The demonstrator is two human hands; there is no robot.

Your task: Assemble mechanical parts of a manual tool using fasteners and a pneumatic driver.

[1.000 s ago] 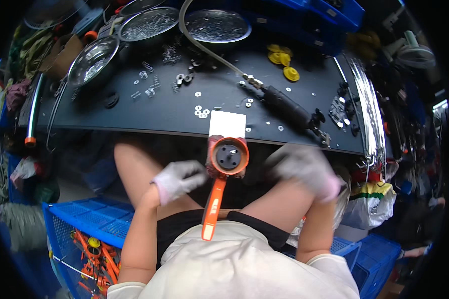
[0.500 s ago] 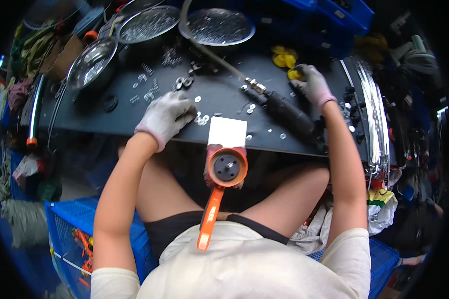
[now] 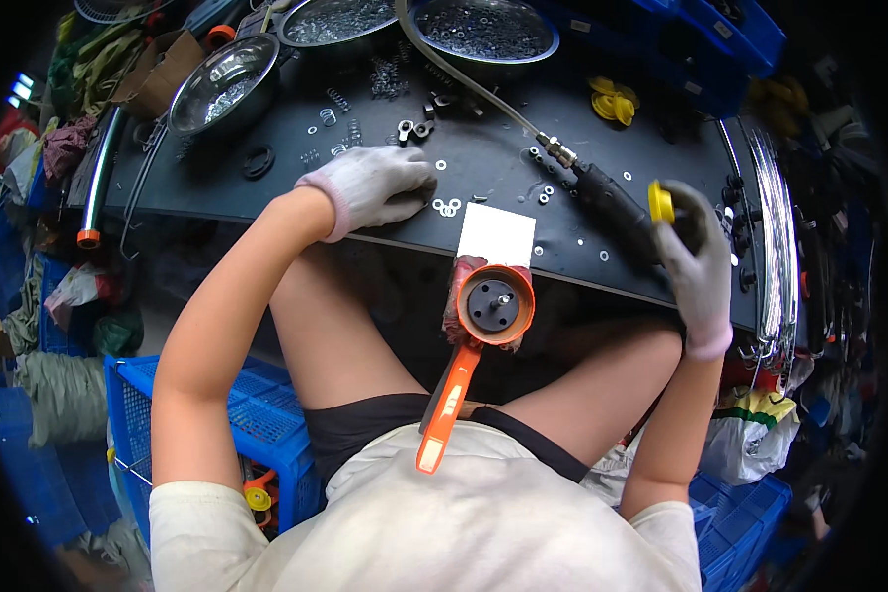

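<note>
My right hand (image 3: 699, 261), in a grey glove with a pink cuff, pinches a yellow round cap (image 3: 661, 202) above the right end of a black air tool (image 3: 612, 207). At the table's near edge my left hand (image 3: 380, 187), gloved alike, has its fingers bent together beside several small washers (image 3: 448, 207); what the fingertips hold, if anything, is hidden. In front of me an orange round housing with a long handle (image 3: 449, 409) stands next to a white plate (image 3: 496, 235). A black disc (image 3: 493, 304) with holes and a metal stud sits inside the housing.
More yellow caps (image 3: 612, 102) lie at the back right. Metal bowls of small parts (image 3: 222, 87) line the back left, near loose springs (image 3: 353, 131). A hose (image 3: 474, 84) runs to the air tool. Metal rods (image 3: 775, 237) lie at the right; a blue crate (image 3: 266, 414) stands at lower left.
My right hand has left the pile of yellow caps and come nearer with one cap in it. My left hand stays beside the washers. The whole view has shifted slightly.
</note>
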